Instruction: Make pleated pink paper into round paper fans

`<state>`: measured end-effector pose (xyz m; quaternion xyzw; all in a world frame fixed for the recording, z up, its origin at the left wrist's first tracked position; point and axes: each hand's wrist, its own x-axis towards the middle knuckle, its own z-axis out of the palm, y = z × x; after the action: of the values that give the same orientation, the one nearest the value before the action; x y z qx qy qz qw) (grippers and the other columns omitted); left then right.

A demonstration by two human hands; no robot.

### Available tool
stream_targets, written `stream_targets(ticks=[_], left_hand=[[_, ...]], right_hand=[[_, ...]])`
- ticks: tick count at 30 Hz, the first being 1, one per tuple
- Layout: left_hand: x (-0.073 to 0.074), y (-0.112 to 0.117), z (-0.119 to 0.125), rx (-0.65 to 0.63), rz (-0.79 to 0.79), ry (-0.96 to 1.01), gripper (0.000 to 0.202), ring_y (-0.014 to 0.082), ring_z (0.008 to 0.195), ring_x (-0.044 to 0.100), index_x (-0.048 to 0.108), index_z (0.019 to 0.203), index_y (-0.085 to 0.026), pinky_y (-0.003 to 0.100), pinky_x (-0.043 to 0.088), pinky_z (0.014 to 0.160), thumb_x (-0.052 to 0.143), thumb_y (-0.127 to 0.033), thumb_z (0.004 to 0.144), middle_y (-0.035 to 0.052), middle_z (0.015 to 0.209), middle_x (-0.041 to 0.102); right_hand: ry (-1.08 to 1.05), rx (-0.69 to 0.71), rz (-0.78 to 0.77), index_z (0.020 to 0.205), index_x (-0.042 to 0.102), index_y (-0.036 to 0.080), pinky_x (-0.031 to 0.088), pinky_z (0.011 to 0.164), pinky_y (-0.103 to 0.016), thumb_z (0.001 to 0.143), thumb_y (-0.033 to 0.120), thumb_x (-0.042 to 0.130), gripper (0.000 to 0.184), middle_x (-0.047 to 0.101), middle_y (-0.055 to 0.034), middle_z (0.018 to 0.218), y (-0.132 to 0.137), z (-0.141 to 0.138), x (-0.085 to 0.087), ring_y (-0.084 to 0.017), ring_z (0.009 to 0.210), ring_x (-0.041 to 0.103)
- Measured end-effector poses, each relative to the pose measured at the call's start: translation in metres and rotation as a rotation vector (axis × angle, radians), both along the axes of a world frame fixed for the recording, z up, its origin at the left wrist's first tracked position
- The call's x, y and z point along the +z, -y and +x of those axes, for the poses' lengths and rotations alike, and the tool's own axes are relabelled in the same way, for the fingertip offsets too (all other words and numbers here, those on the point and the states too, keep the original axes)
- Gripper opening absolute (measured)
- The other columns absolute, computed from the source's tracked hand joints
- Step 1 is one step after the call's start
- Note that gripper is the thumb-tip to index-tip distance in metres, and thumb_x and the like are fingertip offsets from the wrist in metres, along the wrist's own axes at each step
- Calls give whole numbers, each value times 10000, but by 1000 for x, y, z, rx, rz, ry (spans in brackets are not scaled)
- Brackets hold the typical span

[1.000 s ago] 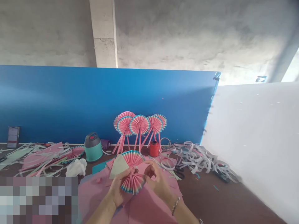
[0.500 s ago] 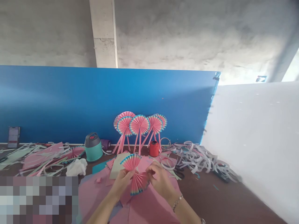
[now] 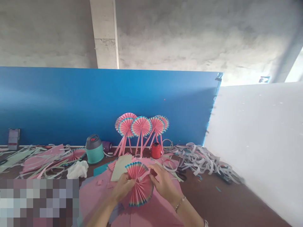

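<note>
- Pleated paper fan (image 3: 139, 184) in pink with blue-and-yellow tipped edges, and it's up in both hands, held just above a big pink paper sheet (image 3: 151, 216)!
- Two pleated halves fan out, one up and one down, meeting at the middle.
- Left hand (image 3: 123, 186) is closed around the fan's left side, gripping it firmly at the join.
- Right hand (image 3: 163, 185) comes in from the other side, fingers (image 3: 152, 171) curled and pinching the pleats at the right edge, with a beaded bracelet (image 3: 180, 204) on that wrist.
- Just beyond the hands, a pale green card (image 3: 119, 167) lies on the pink paper.
- Farther out, four finished fans on pink sticks (image 3: 141, 126) lean against a blue panel (image 3: 94, 101).
- Right beside them stand a red thread spool (image 3: 156, 150) and a teal flask (image 3: 94, 149).
- Off to the right, a heap of pale paper strips (image 3: 201, 159) sprawls across the brown table (image 3: 224, 201), with dark-handled scissors (image 3: 181, 175) next to it.
- Over on the left, a crumpled white cloth (image 3: 77, 169) sits near more pink offcuts (image 3: 42, 160).
</note>
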<state>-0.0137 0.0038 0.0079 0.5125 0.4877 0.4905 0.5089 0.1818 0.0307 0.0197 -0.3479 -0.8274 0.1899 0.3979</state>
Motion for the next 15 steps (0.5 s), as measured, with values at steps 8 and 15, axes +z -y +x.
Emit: stream_targets(ticks=[8, 15], left_hand=[[-4, -2, -4, -74, 146, -129, 187, 195, 718, 601, 696, 727, -144, 257, 456, 682, 542, -249, 740, 38, 701, 682], [-4, -2, -4, -148, 184, -93, 225, 244, 821, 627, 706, 824, -121, 310, 477, 759, 557, -271, 746, 75, 786, 702]], right_hand=[[36, 16, 92, 1004, 547, 226, 451, 721, -268, 856, 88, 457, 221, 602, -26, 891, 3, 0, 4, -165, 794, 569], [94, -4, 120, 885, 588, 208, 438, 723, -260, 872, 108, 457, 165, 598, -27, 872, 0, 2, 1, -157, 795, 572]])
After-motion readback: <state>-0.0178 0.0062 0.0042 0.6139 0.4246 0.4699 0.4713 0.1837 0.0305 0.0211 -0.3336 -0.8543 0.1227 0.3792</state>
